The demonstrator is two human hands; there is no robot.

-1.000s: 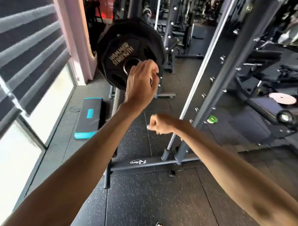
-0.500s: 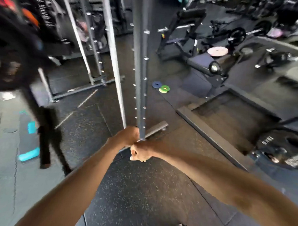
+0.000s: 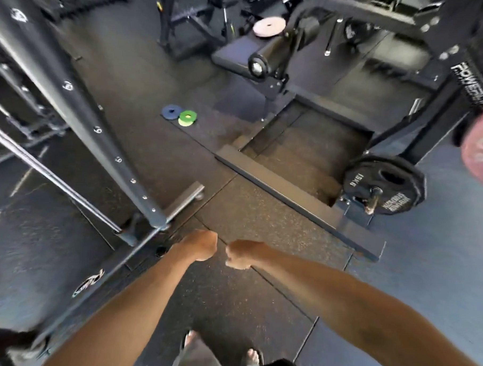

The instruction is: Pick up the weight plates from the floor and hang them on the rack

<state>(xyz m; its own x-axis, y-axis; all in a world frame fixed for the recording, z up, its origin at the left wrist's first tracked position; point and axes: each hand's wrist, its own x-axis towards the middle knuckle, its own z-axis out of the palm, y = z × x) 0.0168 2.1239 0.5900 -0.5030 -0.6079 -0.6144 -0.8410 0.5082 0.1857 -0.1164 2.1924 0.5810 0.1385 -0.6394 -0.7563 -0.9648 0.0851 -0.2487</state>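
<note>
Two small weight plates lie flat on the black rubber floor ahead: a blue plate (image 3: 171, 112) and a green plate (image 3: 187, 118) touching it. A black 15 kg plate (image 3: 384, 185) hangs on a low peg of the rack at the right. A pink plate (image 3: 481, 151) shows at the right edge. My left hand (image 3: 200, 245) and my right hand (image 3: 240, 254) hover side by side over the floor with fingers curled, holding nothing. Both are well short of the small plates.
The grey upright of a rack (image 3: 80, 115) slants across the left, its base bar (image 3: 184, 198) near my hands. A raised platform edge (image 3: 290, 190) runs diagonally on the right. A bench (image 3: 240, 55) with a pale plate (image 3: 268, 26) stands further back. My feet show below.
The view has swung right, away from the big black plate hung on the left rack. My left hand came off that plate and dropped next to my right hand.
</note>
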